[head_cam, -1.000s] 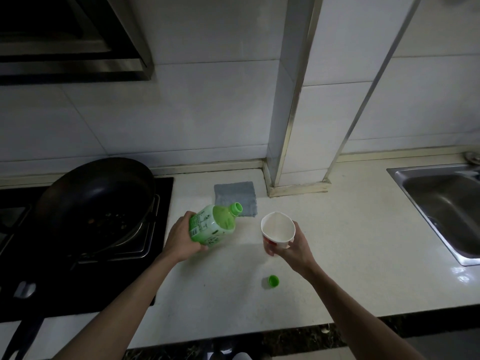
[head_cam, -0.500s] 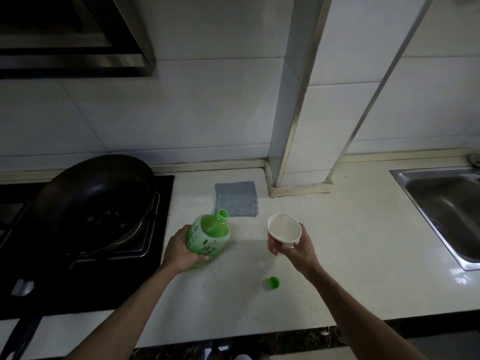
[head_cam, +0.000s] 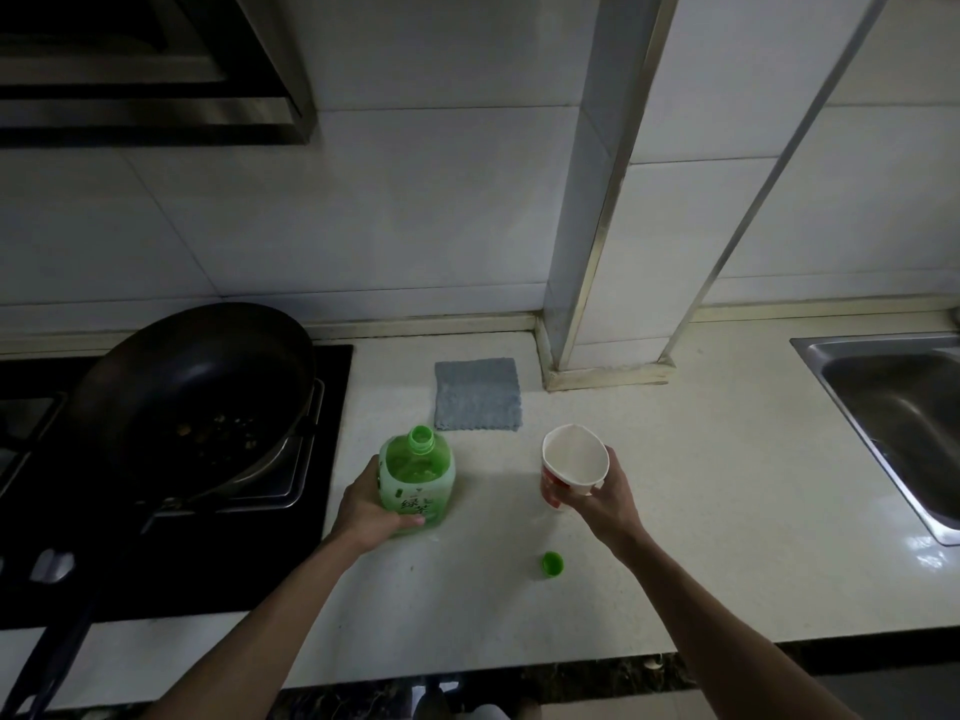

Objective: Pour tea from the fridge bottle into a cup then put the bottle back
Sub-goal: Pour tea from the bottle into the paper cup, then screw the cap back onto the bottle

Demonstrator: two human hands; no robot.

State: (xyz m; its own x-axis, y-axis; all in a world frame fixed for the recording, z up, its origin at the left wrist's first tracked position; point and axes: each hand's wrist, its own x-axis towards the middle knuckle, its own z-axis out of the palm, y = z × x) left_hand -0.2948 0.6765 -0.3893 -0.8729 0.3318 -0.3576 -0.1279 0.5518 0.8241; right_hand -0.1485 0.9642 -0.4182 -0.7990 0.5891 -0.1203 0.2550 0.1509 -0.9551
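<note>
green bottle (head_cam: 415,480) with pale label, white cup (head_cam: 573,466) with red print, green cap (head_cam: 552,564), grey cloth (head_cam: 477,393), black pan (head_cam: 197,387)

Bench (head_cam: 701,485): pale speckled surface with a dark front edge.
Hob (head_cam: 260,563): black glass, set into the bench at left.
Pan (head_cam: 197,387): dark, resting on the hob's metal support, long handle running toward the lower left. Small scraps lie inside (kind cannot be told).
Cloth (head_cam: 477,393): grey square, flat on the bench near the wall.
Sink (head_cam: 909,407) — stainless steel — sits at far right.
Range hood (head_cam: 145,70): above the hob.
Tiled wall (head_cam: 415,215) and column (head_cam: 587,200) — white, metal corner trim — stand behind.
</note>
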